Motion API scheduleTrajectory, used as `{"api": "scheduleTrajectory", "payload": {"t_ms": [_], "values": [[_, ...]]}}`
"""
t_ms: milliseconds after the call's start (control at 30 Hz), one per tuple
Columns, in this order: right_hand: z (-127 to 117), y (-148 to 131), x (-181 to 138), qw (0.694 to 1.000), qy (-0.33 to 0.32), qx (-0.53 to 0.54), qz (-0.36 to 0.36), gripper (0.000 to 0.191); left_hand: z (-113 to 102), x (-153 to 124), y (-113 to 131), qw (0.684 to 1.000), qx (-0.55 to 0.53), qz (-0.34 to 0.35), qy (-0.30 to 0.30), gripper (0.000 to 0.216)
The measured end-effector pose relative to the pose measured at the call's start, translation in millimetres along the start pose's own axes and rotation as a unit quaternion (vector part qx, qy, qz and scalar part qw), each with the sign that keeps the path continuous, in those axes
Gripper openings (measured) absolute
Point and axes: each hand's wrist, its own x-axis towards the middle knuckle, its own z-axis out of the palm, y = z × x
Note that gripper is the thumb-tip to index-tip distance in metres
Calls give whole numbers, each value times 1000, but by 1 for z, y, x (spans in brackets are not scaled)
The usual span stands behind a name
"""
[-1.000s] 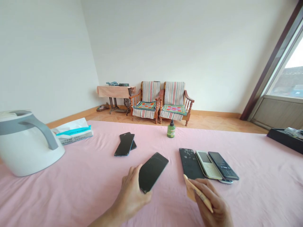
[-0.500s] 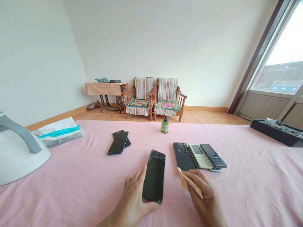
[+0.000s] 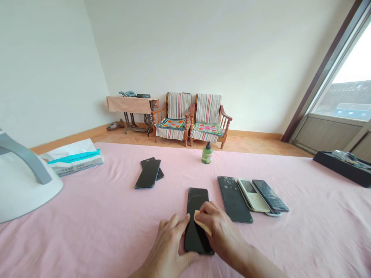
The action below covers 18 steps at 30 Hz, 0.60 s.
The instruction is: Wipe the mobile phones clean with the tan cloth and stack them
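A black smartphone (image 3: pixel 194 231) with a cracked top end lies on the pink cloth in front of me. My left hand (image 3: pixel 171 243) steadies it, fingers along its left edge and thumb at its bottom edge. Pinched in my right hand (image 3: pixel 218 226) is a folded yellow wiping cloth (image 3: pixel 203 223), pressed against the screen. To the right lie a larger black smartphone (image 3: pixel 234 200) with a spotted, damaged top, a white mobile phone (image 3: pixel 256 199) and a dark keypad phone (image 3: pixel 271 196). Part of another device (image 3: pixel 274 214) shows beneath these two.
Two stacked dark smartphones (image 3: pixel 148 173) lie to the left. A green pump bottle (image 3: pixel 206 154) stands near the far table edge. At the left are a white appliance with a grey handle (image 3: pixel 31 166) and a tissue pack (image 3: pixel 78 160); a black box (image 3: pixel 342 166) sits right.
My right hand has moved left with the wiping cloth, from beside the smartphone onto its screen. My left hand still holds the smartphone's edge. The view has shifted slightly.
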Motion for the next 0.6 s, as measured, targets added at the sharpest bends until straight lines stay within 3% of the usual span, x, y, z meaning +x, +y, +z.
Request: {"api": "scheduleTrajectory", "payload": {"t_ms": [200,433,600], "values": [[7,33,47,999,33,-17,7,28,-8,-2,10,999,10,-28,-23,77],[18,18,38,1000,16,-1,-18,18,-11,0,13,999,11,-24,-38,67],[21,26,54,1000,18,4,-8,26,-12,-1,15,999,20,-19,-43,70]]}}
